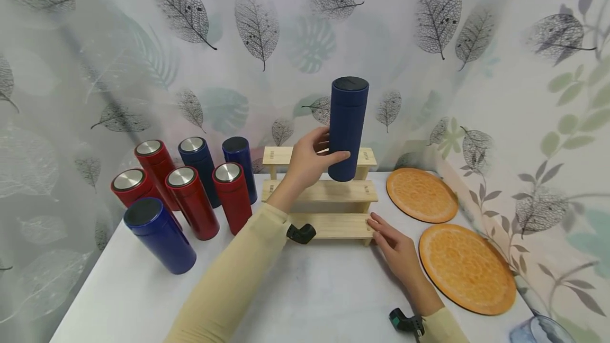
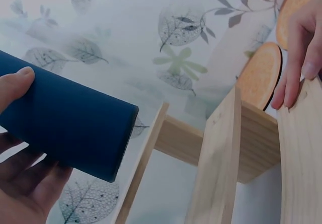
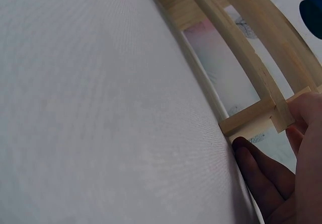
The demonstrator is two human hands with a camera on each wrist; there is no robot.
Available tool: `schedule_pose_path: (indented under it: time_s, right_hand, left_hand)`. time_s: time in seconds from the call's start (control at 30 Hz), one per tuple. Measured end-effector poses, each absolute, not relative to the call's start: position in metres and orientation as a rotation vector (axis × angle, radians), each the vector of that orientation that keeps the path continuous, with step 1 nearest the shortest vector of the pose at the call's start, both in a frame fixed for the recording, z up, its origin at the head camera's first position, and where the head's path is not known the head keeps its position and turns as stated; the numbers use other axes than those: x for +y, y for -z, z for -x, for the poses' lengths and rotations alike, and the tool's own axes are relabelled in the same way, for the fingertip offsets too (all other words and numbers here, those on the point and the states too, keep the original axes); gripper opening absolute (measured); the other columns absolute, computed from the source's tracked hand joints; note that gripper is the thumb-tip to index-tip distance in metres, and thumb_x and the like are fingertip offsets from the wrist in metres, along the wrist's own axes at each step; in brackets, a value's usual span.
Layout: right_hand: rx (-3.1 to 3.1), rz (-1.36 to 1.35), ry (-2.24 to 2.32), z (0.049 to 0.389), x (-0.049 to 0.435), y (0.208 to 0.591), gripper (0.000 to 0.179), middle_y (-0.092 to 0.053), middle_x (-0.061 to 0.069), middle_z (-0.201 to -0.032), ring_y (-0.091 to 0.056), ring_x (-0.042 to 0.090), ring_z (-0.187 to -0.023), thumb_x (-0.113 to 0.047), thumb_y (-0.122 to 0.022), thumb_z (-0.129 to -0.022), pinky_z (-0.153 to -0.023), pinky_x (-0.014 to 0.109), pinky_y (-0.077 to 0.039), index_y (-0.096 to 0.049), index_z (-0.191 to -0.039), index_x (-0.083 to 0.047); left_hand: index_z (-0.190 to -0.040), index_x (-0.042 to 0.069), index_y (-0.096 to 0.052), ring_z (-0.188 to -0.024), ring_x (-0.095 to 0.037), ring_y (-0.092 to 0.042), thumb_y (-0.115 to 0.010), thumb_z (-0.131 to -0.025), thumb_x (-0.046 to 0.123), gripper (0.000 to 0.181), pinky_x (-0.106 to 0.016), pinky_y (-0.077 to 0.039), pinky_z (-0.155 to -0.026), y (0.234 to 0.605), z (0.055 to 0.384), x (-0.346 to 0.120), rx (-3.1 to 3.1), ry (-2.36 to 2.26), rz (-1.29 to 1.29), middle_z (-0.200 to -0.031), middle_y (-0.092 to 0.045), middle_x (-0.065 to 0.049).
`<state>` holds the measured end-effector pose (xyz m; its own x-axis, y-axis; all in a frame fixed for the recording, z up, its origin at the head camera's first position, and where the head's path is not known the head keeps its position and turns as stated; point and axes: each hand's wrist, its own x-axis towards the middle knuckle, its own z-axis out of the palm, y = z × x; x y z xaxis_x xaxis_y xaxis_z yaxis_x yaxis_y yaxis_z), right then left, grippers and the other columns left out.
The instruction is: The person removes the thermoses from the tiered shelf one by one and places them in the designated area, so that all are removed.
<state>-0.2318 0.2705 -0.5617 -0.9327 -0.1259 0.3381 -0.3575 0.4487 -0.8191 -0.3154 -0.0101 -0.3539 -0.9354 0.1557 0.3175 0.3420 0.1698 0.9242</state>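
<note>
My left hand point(image 1: 310, 160) grips a dark blue tumbler point(image 1: 349, 126) with a black top. Its thumb lies along the near side and the fingers curl round the other side. The tumbler stands upright in the air over the three-tier wooden stand point(image 1: 324, 192), overlapping its upper tiers in the head view. My right hand point(image 1: 395, 245) touches the right end of the lowest tier point(image 1: 329, 221), its fingers fairly straight. From the right wrist, fingers point(image 3: 261, 171) show beside the stand's leg point(image 3: 251, 114), close to the white tabletop.
Several red tumblers point(image 1: 193, 202) with silver lids and blue tumblers point(image 1: 162, 237) stand grouped on the table's left side. Two round orange mats point(image 1: 467, 269) lie at the right. A clear container point(image 1: 540, 330) shows at the lower right corner. Leaf-patterned curtains point(image 1: 286, 41) hang behind.
</note>
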Motion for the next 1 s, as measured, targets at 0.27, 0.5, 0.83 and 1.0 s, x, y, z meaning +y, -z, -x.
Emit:
schedule_pose_path:
  time_s: [0.27,0.5,0.83,1.0]
  right_hand:
    - [-2.476,-0.423,-1.487,0.232,0.271,0.564,0.035,-0.055,-0.002,-0.160,-0.050,0.024,-0.149,-0.020,-0.065,-0.112,-0.106,0.008,-0.043,-0.070,-0.147,-0.018]
    - [-2.480,-0.401,-1.454,0.232,0.273,0.558,0.035,-0.056,-0.004,-0.159,-0.051,0.022,-0.148,-0.020,-0.066,-0.112,-0.105,0.008,-0.043,-0.071,-0.146,-0.018]
    - [-2.486,-0.414,-1.453,0.233,0.270,0.561,0.035,-0.056,-0.002,-0.159,-0.052,0.023,-0.147,-0.020,-0.066,-0.111,-0.105,0.007,-0.042,-0.071,-0.146,-0.017]
    - [-2.497,-0.404,-1.437,0.232,0.270,0.563,0.036,-0.056,-0.004,-0.160,-0.052,0.021,-0.147,-0.022,-0.066,-0.112,-0.105,0.007,-0.042,-0.070,-0.147,-0.018]
  left_hand:
    - [-0.153,0.020,-0.062,-0.127,-0.021,-0.068,-0.090,-0.093,0.028,0.066,-0.039,-0.059,-0.105,0.350,0.292,-0.024,-2.247,1.904,0.512,-0.141,-0.068,-0.002]
    - [-0.150,0.018,-0.064,-0.123,-0.020,-0.070,-0.092,-0.091,0.025,0.065,-0.038,-0.059,-0.104,0.347,0.275,-0.033,-2.215,1.911,0.514,-0.137,-0.070,-0.002]
    - [-0.150,0.014,-0.064,-0.122,-0.023,-0.070,-0.091,-0.092,0.019,0.064,-0.037,-0.059,-0.103,0.343,0.253,-0.055,-2.143,1.910,0.564,-0.135,-0.071,-0.005]
    - [-0.151,0.013,-0.064,-0.121,-0.024,-0.071,-0.090,-0.092,0.017,0.064,-0.041,-0.060,-0.103,0.343,0.244,-0.070,-2.131,1.853,0.565,-0.134,-0.072,-0.007]
